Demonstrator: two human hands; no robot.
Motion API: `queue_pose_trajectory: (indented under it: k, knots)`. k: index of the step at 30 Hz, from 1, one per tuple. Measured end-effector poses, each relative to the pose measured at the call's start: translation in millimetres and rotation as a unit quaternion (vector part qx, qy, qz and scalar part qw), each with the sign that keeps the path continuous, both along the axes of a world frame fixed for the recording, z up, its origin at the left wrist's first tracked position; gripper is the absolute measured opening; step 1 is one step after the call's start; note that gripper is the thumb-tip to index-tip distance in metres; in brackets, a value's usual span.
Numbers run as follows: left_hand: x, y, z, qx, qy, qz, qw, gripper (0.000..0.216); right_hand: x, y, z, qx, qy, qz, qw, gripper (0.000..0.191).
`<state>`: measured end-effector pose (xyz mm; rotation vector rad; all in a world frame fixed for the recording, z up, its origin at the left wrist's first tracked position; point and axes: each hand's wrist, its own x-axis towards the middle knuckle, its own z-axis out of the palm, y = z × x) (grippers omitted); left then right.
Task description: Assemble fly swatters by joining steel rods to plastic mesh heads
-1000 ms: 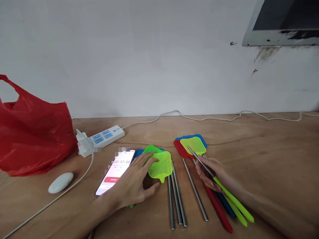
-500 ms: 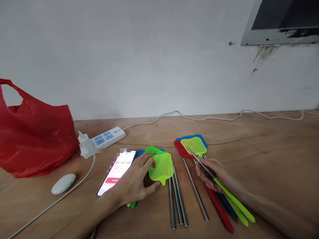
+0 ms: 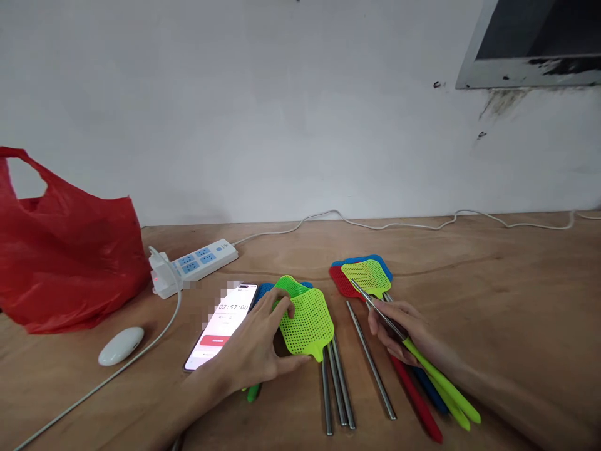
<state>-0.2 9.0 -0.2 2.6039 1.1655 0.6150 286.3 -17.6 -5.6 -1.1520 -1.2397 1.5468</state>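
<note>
Since the earlier frame, the green mesh swatter head (image 3: 307,322) has slid a little to the right and turned, and the rest of the desk looks the same.

At the far left we see a crumpled red plastic bag (image 3: 70,263) on the wooden desk (image 3: 516,300). Near it lie a white oval mouse (image 3: 121,345) and a white power strip with blue sockets (image 3: 195,265). Next comes a smartphone with a lit timer screen (image 3: 220,326), lying flat.

The left hand (image 3: 256,351) covers the lower edge of this phone. Its grip is closed on the green mesh swatter head, with the fingers on top and the thumb at the lower edge. A blue swatter head (image 3: 263,291) shows from under it.

Just to the right, three bare steel rods (image 3: 335,388) lie together, and one single steel rod (image 3: 370,360) lies apart from them. Behind these we see a stack of red, blue and green swatter heads (image 3: 366,275).

The right hand (image 3: 399,329) has its grip closed around the thin metal shaft of a swatter with a long green handle (image 3: 441,382), which rests over the other coloured handles.
</note>
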Motion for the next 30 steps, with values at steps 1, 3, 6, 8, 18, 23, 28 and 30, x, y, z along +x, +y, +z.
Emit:
queue_pose_trajectory:
  k: [1,3,6,8,18,23,28,30]
  knots:
    - [1.3,-1.9,0.6,-0.001,-0.011,0.004,1.0,0.051,0.1,0.0,-0.2,0.004,-0.002,-0.001,1.0,0.054]
    - [4.1,-6.1,1.7,0.002,-0.03,0.007,1.0,0.054,0.1,-0.3,0.4,0.014,-0.009,-0.002,1.0,0.052]
    - [7.4,-11.5,3.0,0.012,-0.045,0.009,0.999,0.059,-0.8,-2.2,4.3,0.023,-0.027,-0.003,0.999,0.049]
    - [8.3,-13.0,3.4,0.011,-0.044,0.018,0.999,0.06,-1.4,-3.9,7.4,0.02,-0.04,0.006,0.999,0.048]
    - [6.7,-8.0,4.2,-0.003,-0.064,0.107,0.992,0.058,-1.4,-11.6,11.7,-0.008,-0.05,0.172,0.984,0.044]
    - [7.9,-10.8,3.3,-0.004,-0.066,0.105,0.992,0.059,-2.4,-15.8,16.1,-0.014,-0.08,0.185,0.979,0.044]
    - [7.9,-10.0,4.7,-0.004,-0.08,0.106,0.991,0.062,-2.7,-15.2,13.2,-0.024,-0.09,0.164,0.982,0.046]
    - [7.2,-8.9,7.6,-0.008,-0.108,0.109,0.988,0.066,-3.1,-14.8,10.4,-0.03,-0.087,0.157,0.983,0.046]
